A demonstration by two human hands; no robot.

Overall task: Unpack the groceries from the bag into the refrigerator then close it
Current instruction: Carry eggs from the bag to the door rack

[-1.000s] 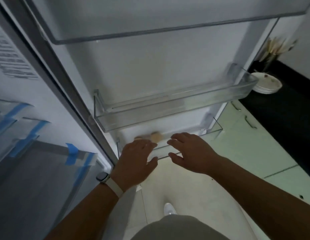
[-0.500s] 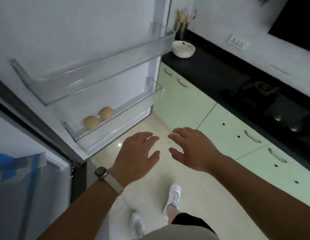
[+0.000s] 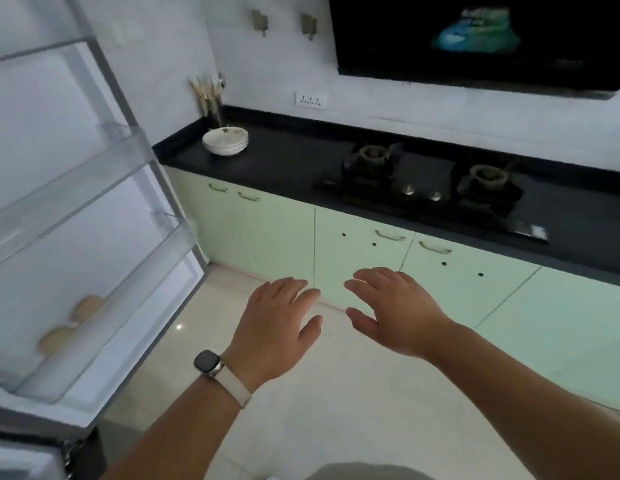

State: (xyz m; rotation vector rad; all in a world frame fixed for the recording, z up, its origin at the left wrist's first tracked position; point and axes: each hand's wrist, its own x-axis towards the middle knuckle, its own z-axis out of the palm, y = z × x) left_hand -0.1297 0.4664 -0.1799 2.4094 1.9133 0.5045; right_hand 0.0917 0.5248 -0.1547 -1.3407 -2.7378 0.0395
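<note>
Clear plastic door shelf now held two brown eggs, and the left hand and right hand, each grip spread and empty, had drawn back from it toward the kitchen (the bag was out of view).

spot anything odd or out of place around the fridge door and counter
Nothing stands out. Two eggs lie loose in the lowest door shelf, the bowls sit stacked on the counter, and nothing looks spilled.
</note>
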